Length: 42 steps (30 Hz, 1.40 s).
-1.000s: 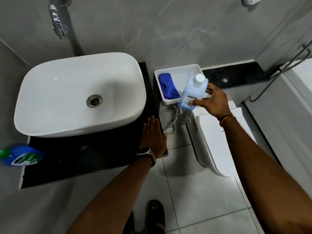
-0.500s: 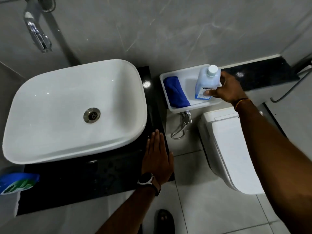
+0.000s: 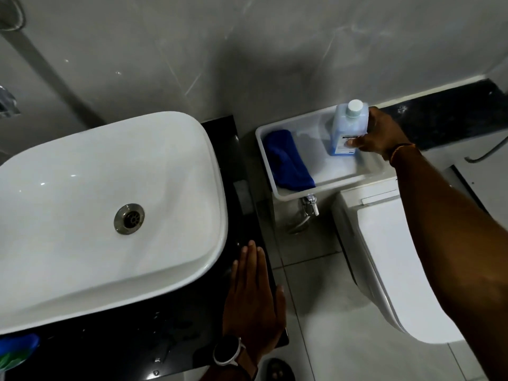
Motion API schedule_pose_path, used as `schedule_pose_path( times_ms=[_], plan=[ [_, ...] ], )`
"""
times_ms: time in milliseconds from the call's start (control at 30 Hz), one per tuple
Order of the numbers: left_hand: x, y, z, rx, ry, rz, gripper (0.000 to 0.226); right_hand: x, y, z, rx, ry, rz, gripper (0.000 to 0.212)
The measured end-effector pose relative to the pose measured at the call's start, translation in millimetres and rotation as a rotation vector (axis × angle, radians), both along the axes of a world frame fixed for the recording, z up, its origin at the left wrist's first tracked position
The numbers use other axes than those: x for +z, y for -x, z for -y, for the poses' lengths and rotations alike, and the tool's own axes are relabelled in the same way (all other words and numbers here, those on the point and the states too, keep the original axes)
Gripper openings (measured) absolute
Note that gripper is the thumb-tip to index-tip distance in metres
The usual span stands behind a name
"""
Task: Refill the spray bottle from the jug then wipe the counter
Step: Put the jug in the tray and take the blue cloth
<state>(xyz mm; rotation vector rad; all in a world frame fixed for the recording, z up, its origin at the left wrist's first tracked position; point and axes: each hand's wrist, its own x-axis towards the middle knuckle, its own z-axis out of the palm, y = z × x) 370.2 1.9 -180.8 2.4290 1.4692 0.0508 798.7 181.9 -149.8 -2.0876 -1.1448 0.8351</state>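
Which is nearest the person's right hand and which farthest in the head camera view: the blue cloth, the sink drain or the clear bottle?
From the right hand:
1. Clear bottle, held in that hand, upright in the white tray.
2. Blue cloth, at the tray's left end.
3. Sink drain, far left in the basin.

Basin: glossy white ceramic, metal drain. Surface: polished black stone, speckled. Jug: translucent plastic, white cap. Tray: smooth white plastic. Cloth: blue, soft nap. Wall tiles: grey, marble-like sheen.
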Motion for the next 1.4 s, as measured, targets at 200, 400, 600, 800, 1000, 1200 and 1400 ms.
schedule_pose_path(
  times_ms=[200, 400, 600, 800, 1000, 1200, 1400],
  plan=[
    [-5, -1, -1, 0.021, 0.017, 0.016, 0.074, -19, -2, -13, -0.074, 0.027, -0.110, 0.073],
    [15, -6, -1, 0.019, 0.014, -0.019, 0.076, -17, 1, -33, -0.068, 0.046, -0.028, 0.076],
    [40, -14, -2, 0.037, 0.060, -0.045, 0.077, -20, -1, -47, -0.096, 0.039, 0.001, 0.074],
    [42, -14, -3, 0.030, 0.059, -0.055, 0.075, -28, 1, -57, -0.128, 0.016, 0.025, 0.075],
    [39, -15, -3, 0.044, 0.026, -0.055, 0.075, -31, -2, -62, -0.129, 0.014, 0.060, 0.073],
    [31, -12, -2, 0.037, 0.026, -0.028, 0.078, -33, 5, -61, -0.164, -0.041, 0.104, 0.066],
    [8, -3, -1, 0.005, 0.026, 0.017, 0.076, -27, 15, -63, -0.201, -0.087, 0.086, 0.061]
  ],
)
